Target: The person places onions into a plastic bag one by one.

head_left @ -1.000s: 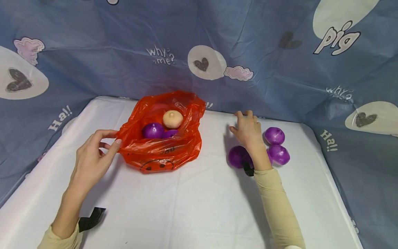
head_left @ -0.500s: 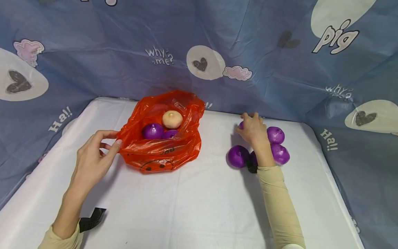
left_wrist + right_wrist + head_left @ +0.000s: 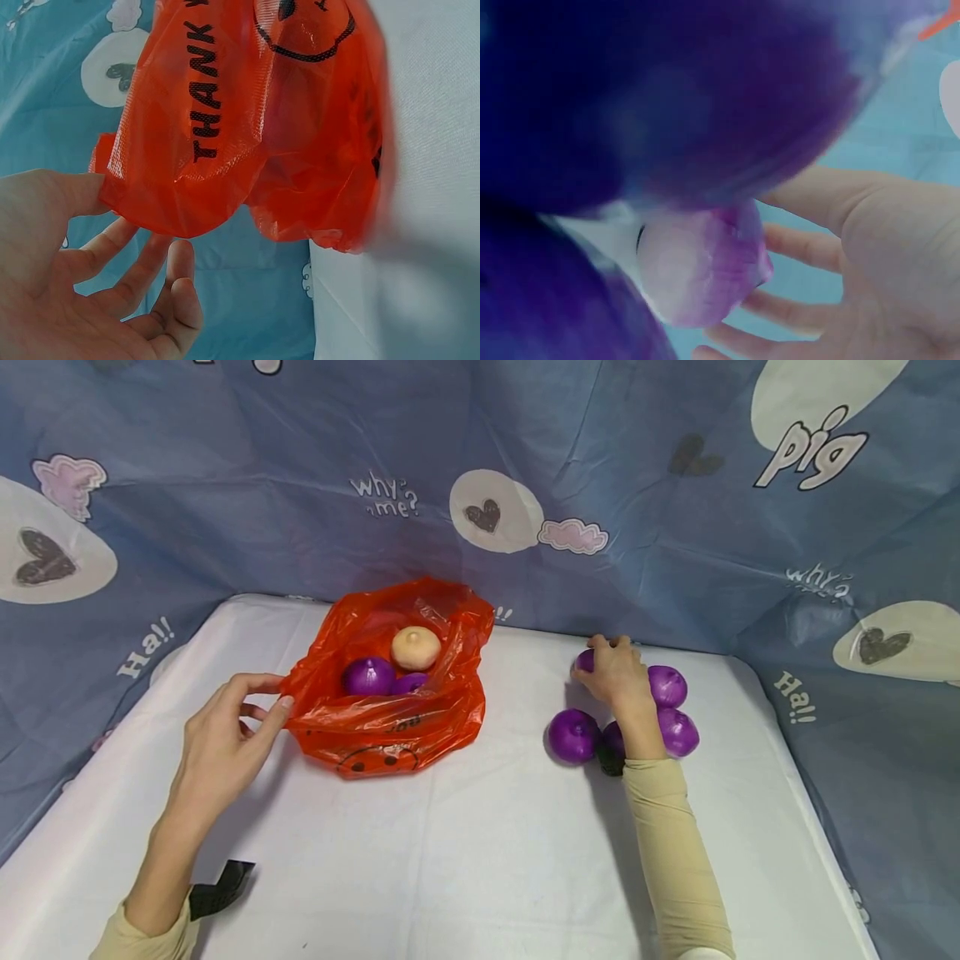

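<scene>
In the head view my left hand [image 3: 225, 747] pinches the left edge of a red plastic bag [image 3: 393, 739] between thumb and fingers, drawing its mouth open. The left wrist view shows the bag's rim [image 3: 161, 217] between thumb and forefinger, the other fingers loosely bent below. Inside the bag lie a pale onion [image 3: 416, 648] and two purple onions [image 3: 369, 677]. My right hand [image 3: 617, 677] curls from above over a purple onion [image 3: 585, 661] at the table's back, mostly hidden under it. In the right wrist view the fingers reach around this pinkish-purple onion [image 3: 705, 266].
Several more purple onions lie around the right wrist: one onion [image 3: 573, 737] to its left, another [image 3: 678, 732] to its right, and one partly hidden beneath it. The white-covered table [image 3: 465, 860] meets a printed blue cloth [image 3: 300, 527] at the back.
My right hand has moved right and slightly down onto the back onion, its fingers now around it. The left hand keeps its hold on the bag.
</scene>
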Action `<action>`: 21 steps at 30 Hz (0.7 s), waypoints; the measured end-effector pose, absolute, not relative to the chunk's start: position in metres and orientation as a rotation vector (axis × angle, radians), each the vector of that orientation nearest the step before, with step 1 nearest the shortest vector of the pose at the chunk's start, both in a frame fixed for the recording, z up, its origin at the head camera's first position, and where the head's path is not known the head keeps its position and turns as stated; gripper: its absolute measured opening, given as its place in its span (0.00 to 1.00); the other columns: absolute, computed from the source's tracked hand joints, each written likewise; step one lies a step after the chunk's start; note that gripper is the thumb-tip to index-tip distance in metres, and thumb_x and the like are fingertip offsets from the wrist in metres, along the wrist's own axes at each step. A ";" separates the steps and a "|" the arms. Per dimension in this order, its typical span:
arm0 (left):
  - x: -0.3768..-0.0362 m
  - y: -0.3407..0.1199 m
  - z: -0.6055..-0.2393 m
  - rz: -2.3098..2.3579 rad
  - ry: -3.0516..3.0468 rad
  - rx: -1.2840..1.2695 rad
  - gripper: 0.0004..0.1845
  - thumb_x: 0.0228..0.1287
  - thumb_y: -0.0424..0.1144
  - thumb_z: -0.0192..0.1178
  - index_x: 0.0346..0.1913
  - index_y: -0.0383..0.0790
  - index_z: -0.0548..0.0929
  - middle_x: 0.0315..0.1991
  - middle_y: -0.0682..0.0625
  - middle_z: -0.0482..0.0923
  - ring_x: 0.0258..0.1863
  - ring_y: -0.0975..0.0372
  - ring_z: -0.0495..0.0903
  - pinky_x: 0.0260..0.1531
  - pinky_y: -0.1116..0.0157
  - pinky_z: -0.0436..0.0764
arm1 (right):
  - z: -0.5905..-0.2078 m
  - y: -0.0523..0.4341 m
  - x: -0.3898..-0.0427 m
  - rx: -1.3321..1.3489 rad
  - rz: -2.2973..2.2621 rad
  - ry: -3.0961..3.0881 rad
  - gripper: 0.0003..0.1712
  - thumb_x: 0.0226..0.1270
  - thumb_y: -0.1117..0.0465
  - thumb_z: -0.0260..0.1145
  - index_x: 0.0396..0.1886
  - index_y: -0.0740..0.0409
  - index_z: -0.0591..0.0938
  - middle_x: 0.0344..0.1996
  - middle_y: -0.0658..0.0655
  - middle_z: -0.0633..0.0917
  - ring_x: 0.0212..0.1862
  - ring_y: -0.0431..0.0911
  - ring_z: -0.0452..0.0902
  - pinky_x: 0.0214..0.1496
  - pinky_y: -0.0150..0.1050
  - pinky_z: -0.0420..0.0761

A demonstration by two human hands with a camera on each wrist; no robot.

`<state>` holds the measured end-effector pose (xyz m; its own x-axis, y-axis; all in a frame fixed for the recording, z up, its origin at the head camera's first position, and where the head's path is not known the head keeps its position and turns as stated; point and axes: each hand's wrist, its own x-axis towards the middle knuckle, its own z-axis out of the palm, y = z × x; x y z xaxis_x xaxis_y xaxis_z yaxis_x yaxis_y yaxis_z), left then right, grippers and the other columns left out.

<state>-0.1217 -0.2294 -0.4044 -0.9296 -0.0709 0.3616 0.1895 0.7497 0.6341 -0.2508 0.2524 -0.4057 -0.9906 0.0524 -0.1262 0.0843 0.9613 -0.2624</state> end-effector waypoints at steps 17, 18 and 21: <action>-0.120 -0.230 -0.403 -0.989 -2.574 -0.100 0.18 0.75 0.42 0.66 0.63 0.41 0.83 0.57 0.40 0.87 0.38 0.91 0.68 0.37 0.87 0.70 | -0.412 0.256 -0.253 0.052 -0.425 2.972 0.36 0.75 0.54 0.70 0.76 0.61 0.70 0.72 0.81 0.68 0.66 0.82 0.75 0.67 0.71 0.78; -0.120 -0.230 -0.403 -0.988 -2.576 -0.100 0.18 0.75 0.42 0.66 0.63 0.41 0.83 0.57 0.40 0.87 0.38 0.91 0.68 0.37 0.87 0.70 | -0.413 0.256 -0.253 0.050 -0.433 2.974 0.36 0.74 0.54 0.71 0.75 0.61 0.70 0.72 0.81 0.68 0.66 0.82 0.74 0.68 0.72 0.78; -0.120 -0.230 -0.403 -0.987 -2.579 -0.101 0.18 0.76 0.42 0.66 0.63 0.42 0.83 0.57 0.40 0.87 0.38 0.90 0.69 0.37 0.86 0.71 | -0.414 0.257 -0.254 0.044 -0.455 2.978 0.36 0.72 0.56 0.72 0.74 0.61 0.71 0.72 0.81 0.68 0.67 0.82 0.73 0.69 0.72 0.77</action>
<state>-0.1197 -0.2296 -0.4030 -0.9268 -0.0658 0.3698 0.1979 0.7511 0.6298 -0.2538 0.2570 -0.4142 -0.9912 0.0095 -0.1318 0.0484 0.9541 -0.2955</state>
